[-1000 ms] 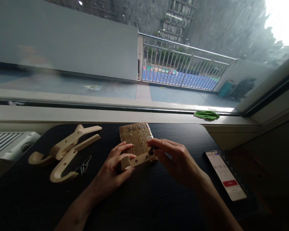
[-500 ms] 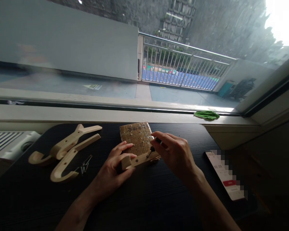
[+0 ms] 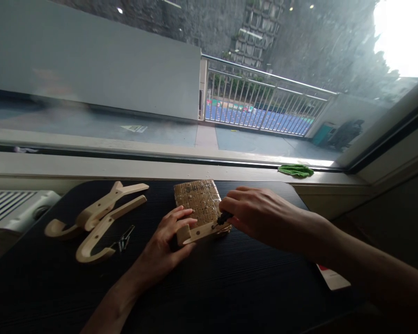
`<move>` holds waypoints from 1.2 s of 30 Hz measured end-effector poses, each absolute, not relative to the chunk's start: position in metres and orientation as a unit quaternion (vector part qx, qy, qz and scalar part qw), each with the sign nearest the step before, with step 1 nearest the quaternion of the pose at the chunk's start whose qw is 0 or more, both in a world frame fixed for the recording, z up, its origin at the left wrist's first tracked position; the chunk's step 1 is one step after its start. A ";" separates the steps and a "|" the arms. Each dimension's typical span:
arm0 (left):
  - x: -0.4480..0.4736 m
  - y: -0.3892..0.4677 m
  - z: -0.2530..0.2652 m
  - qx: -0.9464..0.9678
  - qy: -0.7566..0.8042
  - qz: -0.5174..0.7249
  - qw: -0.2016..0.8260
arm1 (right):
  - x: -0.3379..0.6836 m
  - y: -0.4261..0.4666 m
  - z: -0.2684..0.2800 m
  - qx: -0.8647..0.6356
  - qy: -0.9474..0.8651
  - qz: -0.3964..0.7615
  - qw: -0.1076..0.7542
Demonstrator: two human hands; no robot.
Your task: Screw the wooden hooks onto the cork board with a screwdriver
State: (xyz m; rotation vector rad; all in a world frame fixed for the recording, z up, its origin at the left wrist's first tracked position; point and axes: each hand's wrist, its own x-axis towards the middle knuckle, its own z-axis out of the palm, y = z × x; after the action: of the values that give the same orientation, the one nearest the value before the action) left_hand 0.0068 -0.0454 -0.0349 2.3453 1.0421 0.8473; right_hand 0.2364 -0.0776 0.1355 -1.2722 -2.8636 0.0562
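My left hand (image 3: 167, 239) is closed round the curved end of a wooden hook (image 3: 202, 232), pressing it against a perforated cardboard block (image 3: 198, 202). Two dark holes show in the hook's flat side. My right hand (image 3: 245, 211) grips a dark-handled screwdriver (image 3: 224, 218), its tip at the hole nearer the right end. Fingers cover most of the handle, and whether a screw sits under the tip I cannot tell. Farther left lie more wooden hooks (image 3: 97, 229), with a small pile of screws (image 3: 125, 239) beside them.
Everything rests on a black table (image 3: 209, 287) below a window sill. A phone (image 3: 334, 278) lies at the right, partly behind my right forearm. On the sill is a green cloth (image 3: 295, 170). A white radiator (image 3: 17, 208) stands at the left.
My right hand has turned over at the screwdriver, and its forearm has swung out to the right, covering much of the phone. The left hand keeps its hold on the hook.
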 end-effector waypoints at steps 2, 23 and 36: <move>0.008 -0.045 -0.036 0.847 0.375 0.310 0.215 | 0.232 -0.075 0.133 -0.380 -0.925 0.012 0.007; 0.009 -0.048 -0.033 0.841 0.380 0.311 0.225 | 0.230 -0.067 0.103 -0.410 -0.901 -0.142 0.000; 0.011 -0.049 -0.032 0.836 0.379 0.328 0.225 | 0.219 -0.069 0.119 -0.412 -0.907 -0.066 -0.058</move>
State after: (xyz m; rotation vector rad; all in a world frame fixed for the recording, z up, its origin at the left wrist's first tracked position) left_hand 0.0108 -0.0492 -0.0317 2.3055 1.0463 0.9050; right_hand 0.2191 -0.0687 0.1191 -1.3434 -2.9609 -0.2169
